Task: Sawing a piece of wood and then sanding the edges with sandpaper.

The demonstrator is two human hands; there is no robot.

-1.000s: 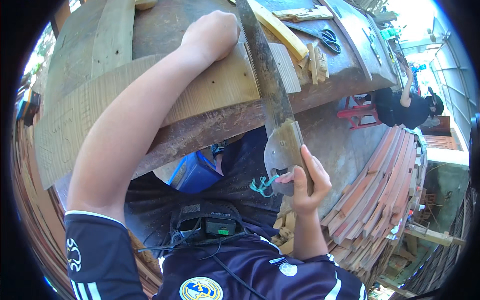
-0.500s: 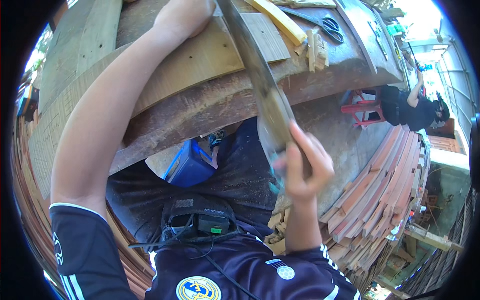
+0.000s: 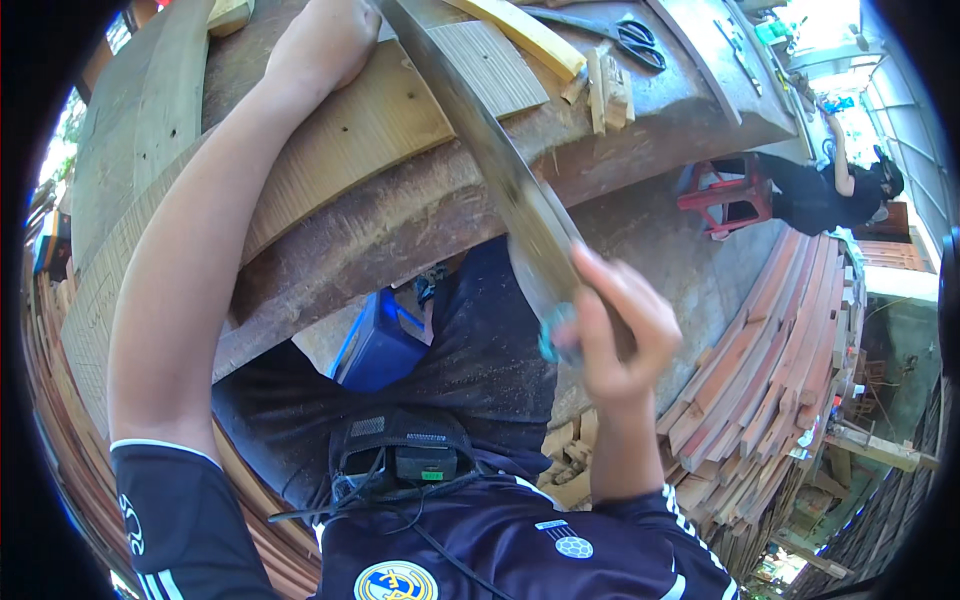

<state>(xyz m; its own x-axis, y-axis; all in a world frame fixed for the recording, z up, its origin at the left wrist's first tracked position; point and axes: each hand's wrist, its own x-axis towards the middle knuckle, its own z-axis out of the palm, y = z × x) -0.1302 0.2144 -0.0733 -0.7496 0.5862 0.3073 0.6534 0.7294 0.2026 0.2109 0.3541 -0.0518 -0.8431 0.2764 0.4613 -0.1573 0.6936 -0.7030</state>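
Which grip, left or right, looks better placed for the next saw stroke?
Probably the right grip: it holds the handsaw, whereas the left grip is at the plank's far edge.

The shirt (image 3: 480, 525) bears a round blue-yellow crest (image 3: 396, 582) and a white ball badge (image 3: 573, 547). The left sleeve (image 3: 190, 515) carries a white marking (image 3: 132, 525). The device (image 3: 412, 464) shows a green label (image 3: 432, 476).

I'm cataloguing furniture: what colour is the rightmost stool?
The stool is red; the head view shows it.
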